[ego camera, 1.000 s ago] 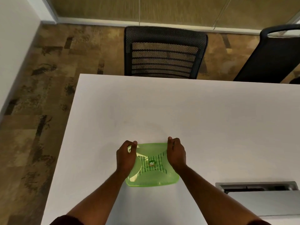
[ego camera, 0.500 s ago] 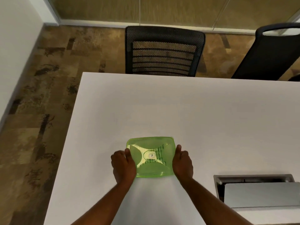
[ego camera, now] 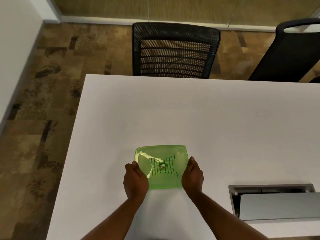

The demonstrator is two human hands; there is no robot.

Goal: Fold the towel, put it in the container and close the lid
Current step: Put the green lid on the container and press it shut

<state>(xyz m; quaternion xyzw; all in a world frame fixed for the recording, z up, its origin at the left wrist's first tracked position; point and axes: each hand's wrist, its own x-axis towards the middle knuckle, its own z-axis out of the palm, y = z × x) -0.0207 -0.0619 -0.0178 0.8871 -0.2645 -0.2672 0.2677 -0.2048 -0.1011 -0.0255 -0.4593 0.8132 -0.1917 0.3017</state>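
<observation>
A translucent green container (ego camera: 161,152) sits on the white table (ego camera: 190,110) with its lid on. Dark stripes (ego camera: 170,171) show through the lid around a small round label (ego camera: 162,165); I cannot tell whether they belong to the towel. My left hand (ego camera: 136,181) grips the container's near left side, thumb up on the lid edge. My right hand (ego camera: 192,177) holds the near right side, thumb lying along the edge. The fingers of both hands are hidden behind the container's walls.
A black mesh chair (ego camera: 174,51) stands at the table's far edge, with a second dark chair (ego camera: 285,54) at the far right. A metal cable box with a grey flap (ego camera: 273,203) is set into the table to my right. The table's left edge runs close to my left arm.
Both hands slid from the lid's far corners back to the container's near sides. The container now lies a little farther from me.
</observation>
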